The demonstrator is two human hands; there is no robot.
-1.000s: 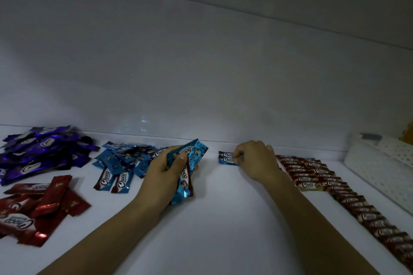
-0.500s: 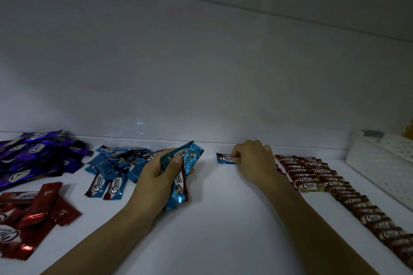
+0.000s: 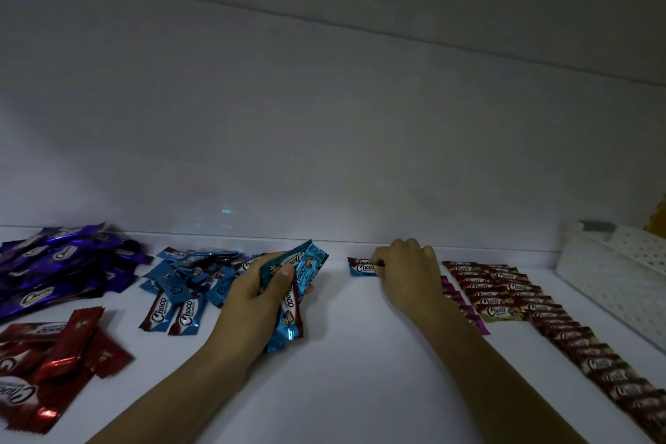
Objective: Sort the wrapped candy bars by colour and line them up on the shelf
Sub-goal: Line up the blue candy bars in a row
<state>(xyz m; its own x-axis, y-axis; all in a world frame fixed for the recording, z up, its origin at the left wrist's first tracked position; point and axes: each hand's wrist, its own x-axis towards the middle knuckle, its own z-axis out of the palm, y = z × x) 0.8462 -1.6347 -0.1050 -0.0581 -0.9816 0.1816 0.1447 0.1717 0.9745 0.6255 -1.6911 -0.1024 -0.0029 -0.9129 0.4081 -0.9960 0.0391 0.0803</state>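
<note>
Shelf [image 3: 360, 371] white, dim, plain wall [image 3: 324, 137] behind; left hand [image 3: 252, 299] fingers clamped on blue bunch [image 3: 307, 263], right hand [image 3: 407, 274] pinching lone bar [image 3: 360, 267]

back wall [image 3: 324, 119]: plain white | light: dim | white perforated basket [image 3: 609, 276]: far right

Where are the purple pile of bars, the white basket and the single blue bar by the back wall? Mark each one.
purple pile [image 3: 54, 263]: head view, middle of the heap.
white basket [image 3: 605, 277]: head view, its perforated near wall.
single blue bar [image 3: 360, 268]: head view, its printed label.
</note>
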